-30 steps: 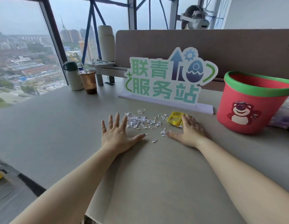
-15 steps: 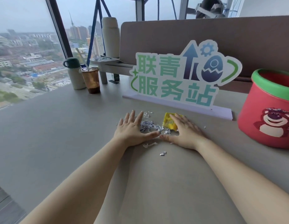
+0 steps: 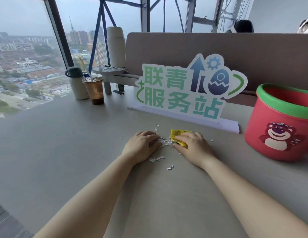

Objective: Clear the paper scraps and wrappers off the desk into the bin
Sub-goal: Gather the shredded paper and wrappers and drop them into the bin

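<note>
Cupping both hands over the little heap on the desk, I have my left hand curled knuckles-up on one side and my right hand curled on the other, fingers bent inward toward each other. Between them sits a bunched pile of white paper scraps, touching the fingertips of both hands. My right fingers press down on a yellow wrapper, whose far edge sticks out beyond my knuckles; whether I actually grip it or only pin it flat I cannot tell. My left fingers are closed loosely against the scraps, not clearly clasping any. A few loose scraps lie nearer to me, just below my left hand, with another stray bit a little closer still, and tiny flecks lie beyond the pile. The red bin with its green rim and bear picture stands to my right, apart from my hands. A standing sign rises just behind the pile
</note>
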Available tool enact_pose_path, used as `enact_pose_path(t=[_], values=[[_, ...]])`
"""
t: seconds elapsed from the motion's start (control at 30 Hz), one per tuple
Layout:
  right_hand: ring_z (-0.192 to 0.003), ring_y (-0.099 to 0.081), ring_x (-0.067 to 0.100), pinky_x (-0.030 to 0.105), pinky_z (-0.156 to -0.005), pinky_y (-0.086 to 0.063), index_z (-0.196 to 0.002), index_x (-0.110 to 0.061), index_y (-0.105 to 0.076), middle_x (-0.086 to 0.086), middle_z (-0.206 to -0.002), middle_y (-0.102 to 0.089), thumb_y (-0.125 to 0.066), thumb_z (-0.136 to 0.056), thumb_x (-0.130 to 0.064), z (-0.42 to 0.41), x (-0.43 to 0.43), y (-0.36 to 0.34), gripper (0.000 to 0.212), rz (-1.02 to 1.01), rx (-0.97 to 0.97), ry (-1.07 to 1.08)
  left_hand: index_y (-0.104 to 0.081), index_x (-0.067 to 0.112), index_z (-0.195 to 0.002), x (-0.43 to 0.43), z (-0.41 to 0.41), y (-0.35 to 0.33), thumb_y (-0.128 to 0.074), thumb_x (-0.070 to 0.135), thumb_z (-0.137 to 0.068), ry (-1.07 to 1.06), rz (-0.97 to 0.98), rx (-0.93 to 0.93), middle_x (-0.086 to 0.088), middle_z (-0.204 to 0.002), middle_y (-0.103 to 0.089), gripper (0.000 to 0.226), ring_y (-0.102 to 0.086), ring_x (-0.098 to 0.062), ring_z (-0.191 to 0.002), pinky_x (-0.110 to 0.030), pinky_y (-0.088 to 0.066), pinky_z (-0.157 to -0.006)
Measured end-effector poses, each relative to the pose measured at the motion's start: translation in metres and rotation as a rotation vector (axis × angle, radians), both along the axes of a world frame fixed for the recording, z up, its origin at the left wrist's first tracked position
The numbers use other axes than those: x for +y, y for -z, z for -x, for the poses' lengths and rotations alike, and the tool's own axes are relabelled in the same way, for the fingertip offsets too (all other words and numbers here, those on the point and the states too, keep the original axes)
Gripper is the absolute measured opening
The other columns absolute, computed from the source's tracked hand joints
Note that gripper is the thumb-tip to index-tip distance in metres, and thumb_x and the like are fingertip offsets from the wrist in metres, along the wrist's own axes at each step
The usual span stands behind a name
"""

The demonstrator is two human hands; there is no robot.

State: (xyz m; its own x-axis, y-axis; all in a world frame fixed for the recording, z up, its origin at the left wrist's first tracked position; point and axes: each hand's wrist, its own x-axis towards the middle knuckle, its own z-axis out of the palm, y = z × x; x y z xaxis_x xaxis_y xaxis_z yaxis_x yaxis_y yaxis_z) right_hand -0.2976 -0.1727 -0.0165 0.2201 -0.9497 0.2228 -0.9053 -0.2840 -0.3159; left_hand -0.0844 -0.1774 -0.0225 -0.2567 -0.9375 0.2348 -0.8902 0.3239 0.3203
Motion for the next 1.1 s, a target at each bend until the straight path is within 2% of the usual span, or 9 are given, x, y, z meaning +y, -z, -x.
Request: enact_pose_path(t=[0.13, 0.3, 0.4, 0.47, 0.63, 0.9, 1.1], values=[[-0.117, -0.042, 0.027, 0.031, -0.101, -0.034, -0.118, -0.031, -0.061, 0.002, -0.126, -0.056, -0.054, -0.086, -0.045, -0.001, 0.011, -0.001, 0.036, 0.016, -0.034, 0.019, -0.065, 0.031, -0.113, 0.012, 0.0, 0.002, -0.053, 0.04, -0.09, -0.007, 0.044, 0.069, 0.004, -0.119, -0.062, 0.028, -0.054, -0.023, -0.113, -0.032, -0.043, -0.099], [-0.106, -0.05, 0.03, 0.034, -0.086, -0.044, -0.107, -0.022, -0.068, 0.008, -0.105, -0.057, -0.056, -0.086, -0.04, -0.002, 0.026, -0.001, 0.03, 0.068, -0.065, 0.05, -0.067, 0.032, -0.108, 0.03, 0.006, 0.002, -0.057, 0.036, -0.088, -0.075, 0.046, 0.145, 0.0, -0.109, -0.059, 0.023, -0.058, -0.023, -0.103, -0.034, -0.05, -0.084], [-0.102, -0.054, 0.033, 0.035, -0.077, -0.045, -0.093, -0.011, -0.068, 0.013, -0.105, -0.057, -0.054, -0.089, -0.037, -0.002, 0.031, -0.001, 0.03, 0.034, -0.062, 0.048, -0.067, 0.03, -0.106, 0.034, 0.009, 0.0, -0.055, 0.036, -0.089, -0.096, 0.042, 0.147, 0.001, -0.107, -0.058, 0.022, -0.061, -0.024, -0.099, -0.033, -0.051, -0.079], [-0.102, -0.055, 0.035, 0.036, -0.077, -0.046, -0.092, -0.009, -0.067, 0.015, -0.108, -0.059, -0.053, -0.09, -0.035, -0.002, 0.032, -0.001, 0.03, 0.029, -0.067, 0.035, -0.068, 0.029, -0.104, 0.036, 0.01, -0.001, -0.055, 0.036, -0.089, -0.09, 0.042, 0.152, 0.0, -0.106, -0.059, 0.021, -0.061, -0.024, -0.097, -0.031, -0.05, -0.077], [-0.106, -0.056, 0.035, 0.035, -0.081, -0.046, -0.102, -0.01, -0.068, 0.015, -0.117, -0.06, -0.053, -0.091, -0.027, -0.001, 0.038, -0.007, 0.025, 0.052, -0.108, 0.005, -0.071, 0.026, -0.097, 0.041, 0.015, -0.003, -0.058, 0.033, -0.089, -0.051, 0.051, 0.199, -0.002, -0.099, -0.06, 0.017, -0.061, -0.025, -0.09, -0.032, -0.051, -0.075], [-0.086, -0.059, 0.036, 0.036, -0.07, -0.046, -0.086, -0.005, -0.068, 0.017, -0.094, -0.061, -0.058, -0.088, -0.023, 0.018, 0.062, -0.009, 0.02, 0.134, -0.173, -0.031, -0.073, 0.02, -0.093, 0.048, 0.039, -0.012, -0.062, 0.027, -0.087, -0.004, 0.077, 0.328, -0.004, -0.093, -0.06, 0.014, -0.061, -0.026, -0.082, -0.034, -0.051, -0.076], [-0.069, -0.055, 0.032, 0.035, -0.062, -0.042, -0.08, -0.001, -0.066, 0.013, -0.077, -0.052, -0.06, -0.086, -0.02, 0.044, 0.08, -0.027, 0.021, 0.189, -0.184, -0.008, -0.073, 0.017, -0.093, 0.056, 0.06, -0.034, -0.063, 0.023, -0.087, 0.083, 0.126, 0.312, -0.006, -0.093, -0.063, 0.014, -0.06, -0.024, -0.08, -0.033, -0.051, -0.077]])
